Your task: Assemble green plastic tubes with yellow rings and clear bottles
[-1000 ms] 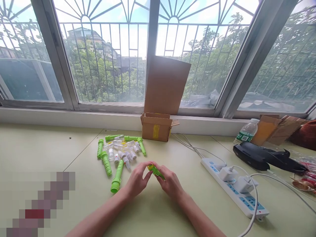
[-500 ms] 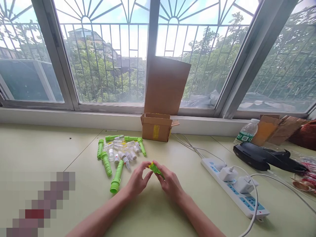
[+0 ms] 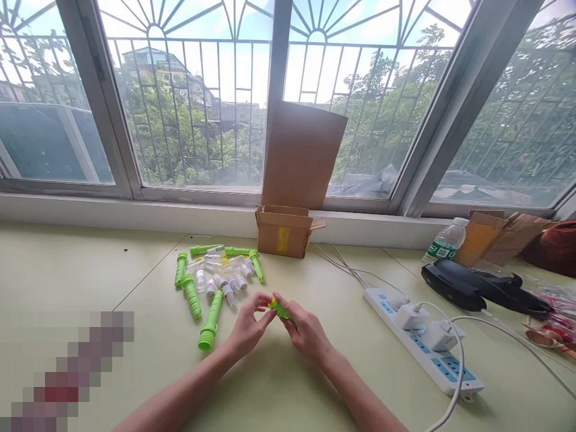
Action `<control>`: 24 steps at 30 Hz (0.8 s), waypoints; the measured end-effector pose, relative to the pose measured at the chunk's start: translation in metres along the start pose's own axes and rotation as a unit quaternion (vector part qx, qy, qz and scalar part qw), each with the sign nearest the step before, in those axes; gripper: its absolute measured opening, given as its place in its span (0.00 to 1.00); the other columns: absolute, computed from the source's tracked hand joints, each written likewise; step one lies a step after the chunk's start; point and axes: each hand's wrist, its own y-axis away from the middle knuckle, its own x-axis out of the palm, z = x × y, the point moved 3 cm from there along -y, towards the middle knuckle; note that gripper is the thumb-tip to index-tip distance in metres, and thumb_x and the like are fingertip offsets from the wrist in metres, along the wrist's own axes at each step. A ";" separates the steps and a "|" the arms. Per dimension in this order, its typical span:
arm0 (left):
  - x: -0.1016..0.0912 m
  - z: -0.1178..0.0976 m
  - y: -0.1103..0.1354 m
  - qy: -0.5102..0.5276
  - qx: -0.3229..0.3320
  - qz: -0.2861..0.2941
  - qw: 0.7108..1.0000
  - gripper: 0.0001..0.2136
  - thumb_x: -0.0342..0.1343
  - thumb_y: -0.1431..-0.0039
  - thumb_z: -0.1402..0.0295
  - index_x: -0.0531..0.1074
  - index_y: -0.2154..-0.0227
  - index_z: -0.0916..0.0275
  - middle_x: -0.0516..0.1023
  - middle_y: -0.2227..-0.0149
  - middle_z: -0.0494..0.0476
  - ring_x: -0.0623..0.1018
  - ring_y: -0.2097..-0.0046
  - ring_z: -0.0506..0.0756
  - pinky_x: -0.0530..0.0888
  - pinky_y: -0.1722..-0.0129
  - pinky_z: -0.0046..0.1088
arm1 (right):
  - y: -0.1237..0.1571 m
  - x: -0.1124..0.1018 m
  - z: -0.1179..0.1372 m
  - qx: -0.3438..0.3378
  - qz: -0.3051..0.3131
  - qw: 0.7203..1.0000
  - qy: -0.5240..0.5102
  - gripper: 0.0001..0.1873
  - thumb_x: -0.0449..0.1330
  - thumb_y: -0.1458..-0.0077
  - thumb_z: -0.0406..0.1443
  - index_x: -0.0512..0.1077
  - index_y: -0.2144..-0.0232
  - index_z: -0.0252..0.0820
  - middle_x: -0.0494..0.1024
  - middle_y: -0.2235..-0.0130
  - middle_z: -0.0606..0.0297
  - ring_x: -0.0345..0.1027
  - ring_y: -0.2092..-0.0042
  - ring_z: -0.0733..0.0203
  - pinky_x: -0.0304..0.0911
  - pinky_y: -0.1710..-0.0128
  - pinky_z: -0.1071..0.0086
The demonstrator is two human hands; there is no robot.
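My right hand is closed around a green plastic tube, which tilts down to the right above the table. At the tube's upper left end sits a yellow ring. My left hand pinches that ring between thumb and fingers; part of it is covered by the fingertips. Left of my hands lie several more green tubes, some with ridges and a threaded end. Among them are several clear plastic pieces and white-capped parts.
A small open cardboard box stands by the window sill, with a cardboard sheet behind it. On the right are a power strip with chargers and looping cables, a black headset-like device and a water bottle.
My left thumb has moved up against the ring end of the tube, where it was apart before. The whole view has shifted slightly; the loose parts lie as they did.
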 end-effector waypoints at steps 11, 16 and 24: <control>0.000 0.005 -0.002 0.093 -0.054 0.015 0.994 0.09 0.60 0.45 0.63 0.70 0.66 0.62 0.75 0.63 0.56 0.75 0.59 0.54 0.72 0.54 0.34 | 0.000 -0.006 0.006 0.012 0.006 1.000 -0.002 0.29 0.51 0.41 0.29 0.57 0.40 0.56 0.75 0.53 0.64 0.73 0.58 0.59 0.66 0.60 0.70; 0.000 0.006 -0.004 0.136 -0.076 0.030 0.987 0.11 0.62 0.47 0.62 0.70 0.68 0.63 0.75 0.65 0.56 0.76 0.61 0.54 0.72 0.56 0.34 | 0.000 -0.005 0.005 0.014 0.009 1.000 0.012 0.30 0.51 0.41 0.29 0.56 0.39 0.58 0.76 0.55 0.64 0.72 0.60 0.60 0.66 0.62 0.71; -0.002 0.005 -0.004 0.092 -0.069 0.046 0.992 0.12 0.61 0.47 0.59 0.71 0.66 0.63 0.75 0.64 0.55 0.76 0.60 0.55 0.72 0.54 0.35 | 0.001 -0.002 0.002 0.011 0.018 0.999 0.026 0.34 0.52 0.42 0.29 0.52 0.36 0.57 0.77 0.58 0.63 0.72 0.62 0.59 0.65 0.64 0.71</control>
